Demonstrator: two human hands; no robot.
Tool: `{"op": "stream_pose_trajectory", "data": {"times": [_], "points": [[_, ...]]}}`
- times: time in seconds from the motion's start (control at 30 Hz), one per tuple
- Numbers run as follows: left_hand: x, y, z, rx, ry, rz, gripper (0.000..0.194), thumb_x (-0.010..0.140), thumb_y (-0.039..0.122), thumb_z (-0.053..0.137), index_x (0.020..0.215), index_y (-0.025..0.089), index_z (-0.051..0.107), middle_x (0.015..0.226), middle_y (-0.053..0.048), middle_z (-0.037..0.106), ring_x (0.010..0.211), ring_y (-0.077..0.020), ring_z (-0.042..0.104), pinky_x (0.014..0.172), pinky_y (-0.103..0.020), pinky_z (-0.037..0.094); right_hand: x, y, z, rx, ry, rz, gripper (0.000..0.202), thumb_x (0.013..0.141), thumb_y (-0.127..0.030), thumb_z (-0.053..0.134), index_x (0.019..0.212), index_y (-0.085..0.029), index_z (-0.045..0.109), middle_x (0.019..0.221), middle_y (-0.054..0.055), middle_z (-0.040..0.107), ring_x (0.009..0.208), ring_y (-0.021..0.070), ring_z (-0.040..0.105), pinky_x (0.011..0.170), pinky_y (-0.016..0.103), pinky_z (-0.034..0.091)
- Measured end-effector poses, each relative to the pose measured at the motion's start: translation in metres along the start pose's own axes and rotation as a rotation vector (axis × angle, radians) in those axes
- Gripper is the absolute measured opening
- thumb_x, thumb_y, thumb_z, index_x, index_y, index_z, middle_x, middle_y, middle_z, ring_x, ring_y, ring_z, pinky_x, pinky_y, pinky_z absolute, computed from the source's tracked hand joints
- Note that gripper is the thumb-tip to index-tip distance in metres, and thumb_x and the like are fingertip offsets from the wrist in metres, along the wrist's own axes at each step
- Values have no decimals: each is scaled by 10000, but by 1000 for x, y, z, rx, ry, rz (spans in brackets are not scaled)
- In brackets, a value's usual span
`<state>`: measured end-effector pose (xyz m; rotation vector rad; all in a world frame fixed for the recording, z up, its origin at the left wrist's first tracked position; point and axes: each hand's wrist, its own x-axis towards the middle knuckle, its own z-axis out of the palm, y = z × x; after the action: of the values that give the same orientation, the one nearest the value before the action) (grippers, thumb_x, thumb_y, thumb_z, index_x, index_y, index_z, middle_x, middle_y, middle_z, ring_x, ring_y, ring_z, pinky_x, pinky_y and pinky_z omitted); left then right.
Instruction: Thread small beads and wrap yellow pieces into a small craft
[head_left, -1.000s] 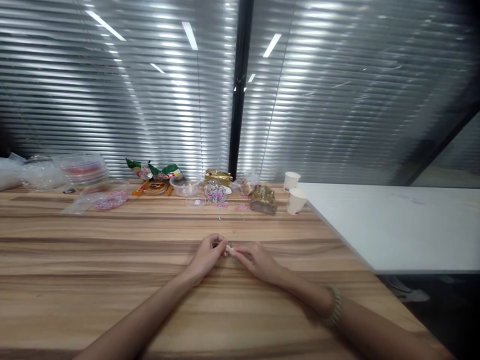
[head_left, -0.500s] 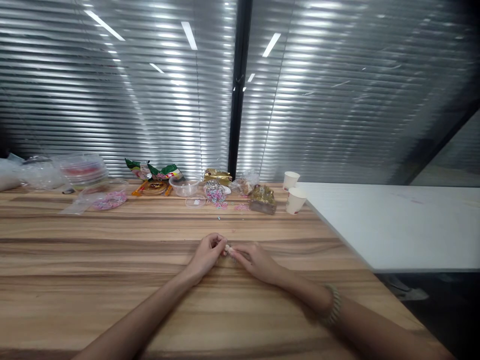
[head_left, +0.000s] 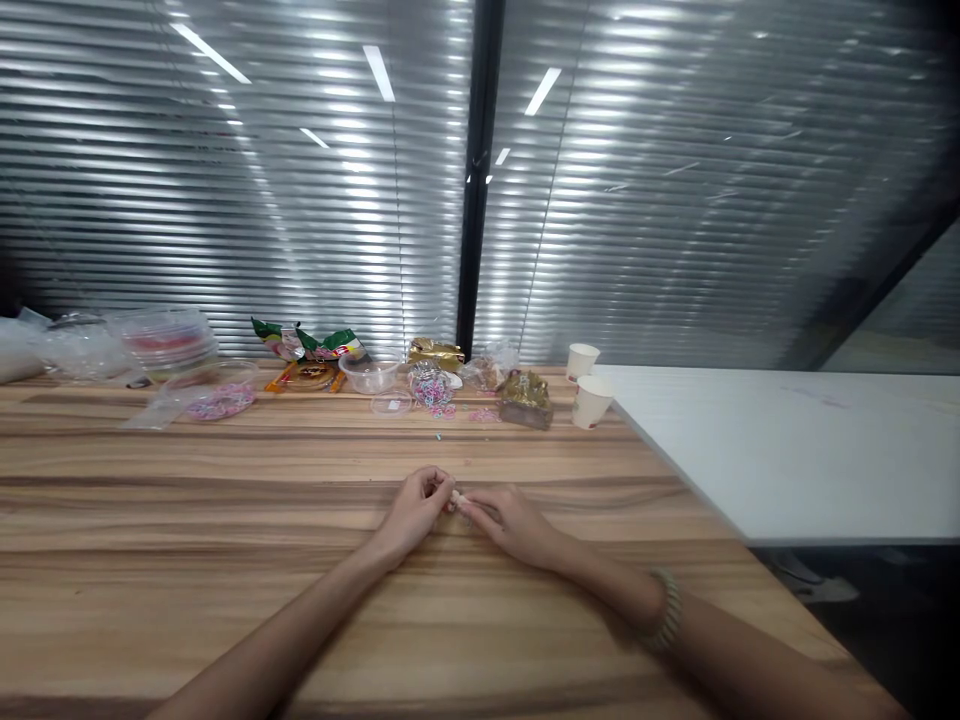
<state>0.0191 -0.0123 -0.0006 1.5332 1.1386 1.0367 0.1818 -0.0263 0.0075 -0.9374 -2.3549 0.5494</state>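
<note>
Wood-grain tabletop (head_left: 225, 520), pale with brown streaks, bearing the following. Small pale piece (head_left: 458, 498): one, near the middle of the tabletop, between the two hands; at this size its exact kind is hard to make out. Left hand (head_left: 416, 508): fingers pinched on the piece's left side. Right hand (head_left: 521, 527): fingers grasping its right side; light bracelet (head_left: 670, 612) on that arm. Condition: in hand, not yet set down; how much of the handling is done cannot be told, the fingers covering part of it. Farther back, touched by neither hand: loose pink bits (head_left: 484, 415), gold box (head_left: 526, 400), clear bowl (head_left: 370, 377), paper cups (head_left: 592, 404).
</note>
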Motion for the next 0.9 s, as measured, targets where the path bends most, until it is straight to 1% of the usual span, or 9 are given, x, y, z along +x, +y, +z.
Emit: {"op": "stream_pose_trajectory", "data": {"times": [0.37,0.57,0.9], "points": [[0,-1,-1,23,-8,7,230,731,359,480,654,143,496,536,27,480,537,-106,457,540,-213,340,0,1,0,-6,-7,15,308,875,-292,318,798,-160,585,706,30,614,603,125,507,586,211,366],[0,-5,-2,68,-4,40,231,741,357,467,676,140,513,568,11,511,561,-114,485,571,-224,360,0,1,0,-16,-21,20,292,873,-277,326,808,-154,583,741,36,622,640,129,529,620,215,377],[0,-5,-2,99,-3,45,224,745,348,469,675,140,516,561,11,502,560,-114,486,563,-216,367,-1,1,1,-16,-21,13,277,871,-266,330,842,-159,584,789,43,633,666,137,543,635,224,384]]}}
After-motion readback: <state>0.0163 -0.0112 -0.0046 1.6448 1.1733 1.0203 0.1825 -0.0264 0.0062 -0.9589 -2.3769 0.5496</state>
